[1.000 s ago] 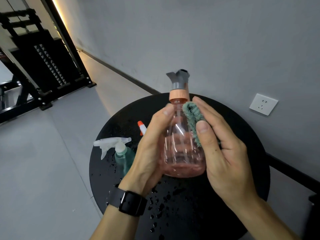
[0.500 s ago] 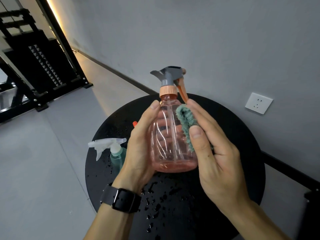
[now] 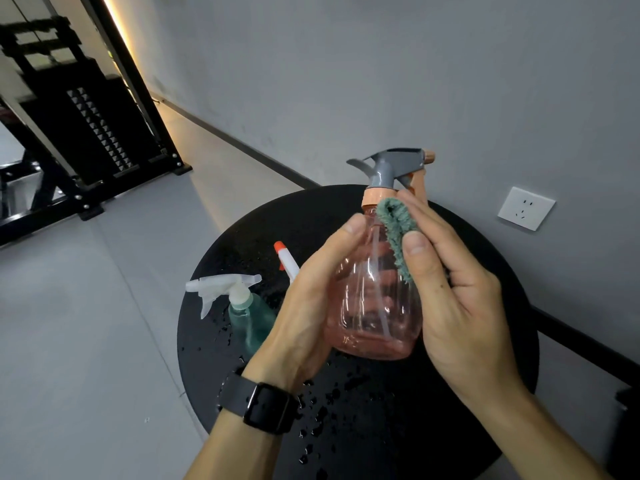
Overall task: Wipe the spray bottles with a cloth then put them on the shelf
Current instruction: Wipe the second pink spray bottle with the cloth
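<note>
A clear pink spray bottle (image 3: 372, 306) with a grey trigger head is held upright above the round black table (image 3: 485, 306). My left hand (image 3: 311, 306) grips its left side, thumb near the neck. My right hand (image 3: 453, 299) pinches a folded green cloth (image 3: 396, 230) and presses it against the bottle's right shoulder. A teal spray bottle (image 3: 247, 317) with a white head stands on the table at the left. The white nozzle with an orange tip of a third bottle (image 3: 285, 259) shows behind my left hand.
Water drops lie on the table top near its front and left. A black metal rack (image 3: 86, 133) stands on the floor at the far left. A white wall socket (image 3: 526, 208) is on the grey wall at the right.
The pink bottle has been turned in my left hand, so its nozzle points right now. The cloth has slid up along the bottle toward its neck.
</note>
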Demonstrator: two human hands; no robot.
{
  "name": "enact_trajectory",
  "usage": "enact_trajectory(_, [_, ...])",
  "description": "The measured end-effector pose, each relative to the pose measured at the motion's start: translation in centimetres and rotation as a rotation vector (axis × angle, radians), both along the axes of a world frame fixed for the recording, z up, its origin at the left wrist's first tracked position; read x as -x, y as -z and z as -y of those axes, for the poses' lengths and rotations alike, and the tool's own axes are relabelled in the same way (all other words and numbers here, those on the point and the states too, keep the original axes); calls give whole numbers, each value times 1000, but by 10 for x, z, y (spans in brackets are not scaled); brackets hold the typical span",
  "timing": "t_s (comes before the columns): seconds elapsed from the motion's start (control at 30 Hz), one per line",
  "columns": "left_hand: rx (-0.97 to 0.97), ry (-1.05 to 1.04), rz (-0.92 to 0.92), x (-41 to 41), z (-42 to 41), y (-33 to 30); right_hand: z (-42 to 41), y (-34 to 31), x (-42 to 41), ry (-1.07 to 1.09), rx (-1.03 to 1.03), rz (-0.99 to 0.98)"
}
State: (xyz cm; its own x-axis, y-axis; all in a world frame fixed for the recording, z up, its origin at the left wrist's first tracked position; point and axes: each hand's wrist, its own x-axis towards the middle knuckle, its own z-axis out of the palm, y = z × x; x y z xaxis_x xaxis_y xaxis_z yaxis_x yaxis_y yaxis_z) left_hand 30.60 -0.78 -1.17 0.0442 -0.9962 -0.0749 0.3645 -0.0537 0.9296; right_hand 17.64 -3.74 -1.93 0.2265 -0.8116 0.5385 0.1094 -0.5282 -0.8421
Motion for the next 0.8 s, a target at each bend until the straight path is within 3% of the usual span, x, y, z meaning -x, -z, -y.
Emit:
enact_trajectory(0.23, [44, -247, -262, -12, 7, -4, -16, 14, -7, -92, -45, -51])
enact_trajectory(0.43, [47, -310, -448, -21, 11, 0, -18, 17, -9, -103, -22, -88])
enact_trajectory(0.8, [8, -283, -544, -21, 10, -13, -17, 8, -18, 181, 29, 45])
